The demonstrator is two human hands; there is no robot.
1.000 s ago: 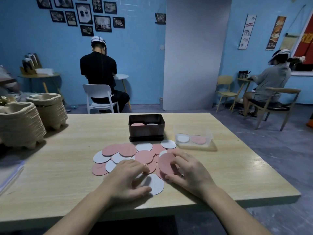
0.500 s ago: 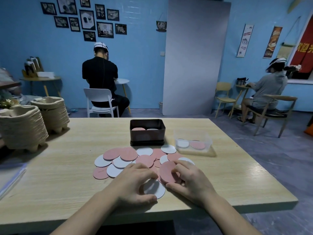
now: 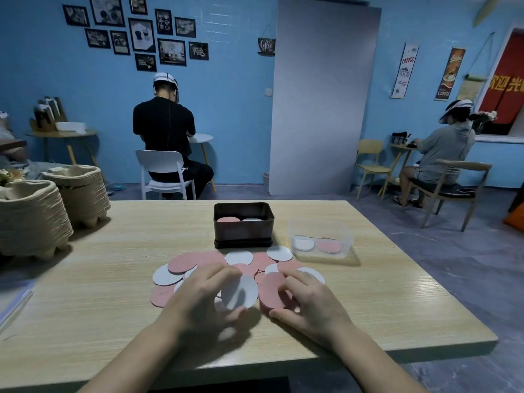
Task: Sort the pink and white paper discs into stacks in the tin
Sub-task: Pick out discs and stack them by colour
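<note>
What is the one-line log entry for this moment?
left hand: pinches white disc | right hand: grips pink disc | tin: pink and white discs inside | loose discs: unsorted

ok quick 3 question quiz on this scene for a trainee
1. True or false: the left hand holds a pink disc.
2. In the tin, the pink stack sits on which side? A) left B) right C) there is none
3. Fill in: the right hand grips a ____ disc.

Key: 1 false, it holds a white disc; 2 A; 3 pink disc.
</note>
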